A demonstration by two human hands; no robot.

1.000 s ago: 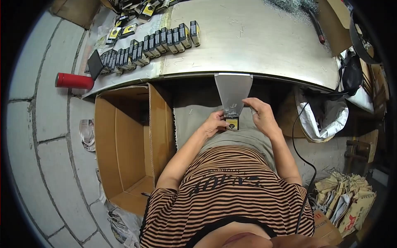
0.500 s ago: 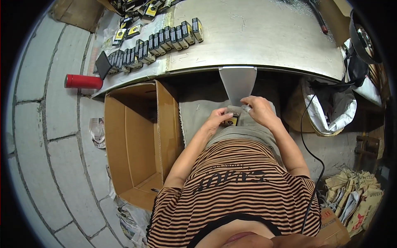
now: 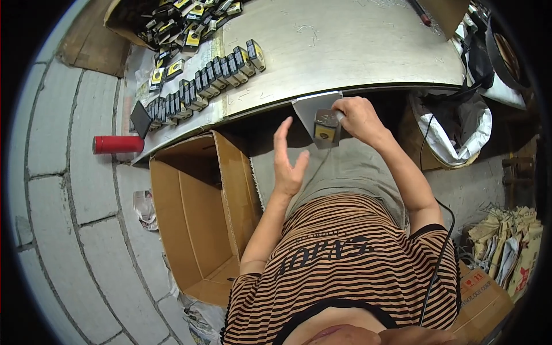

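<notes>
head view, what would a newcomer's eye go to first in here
Probably the orange-and-black striped shirt filling the lower middle, then the red cylinder at the left end of the table. Near the table's front edge, the right hand holds a small black-and-yellow box by a tapering grey panel, while the left hand is open and apart from it.

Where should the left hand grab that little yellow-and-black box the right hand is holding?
Probably low on the left side of the little box, coming from the left, thumb on its flat front, fingers behind. The right hand holds it at the upper right, and the bare left side faces the open left hand.
</notes>
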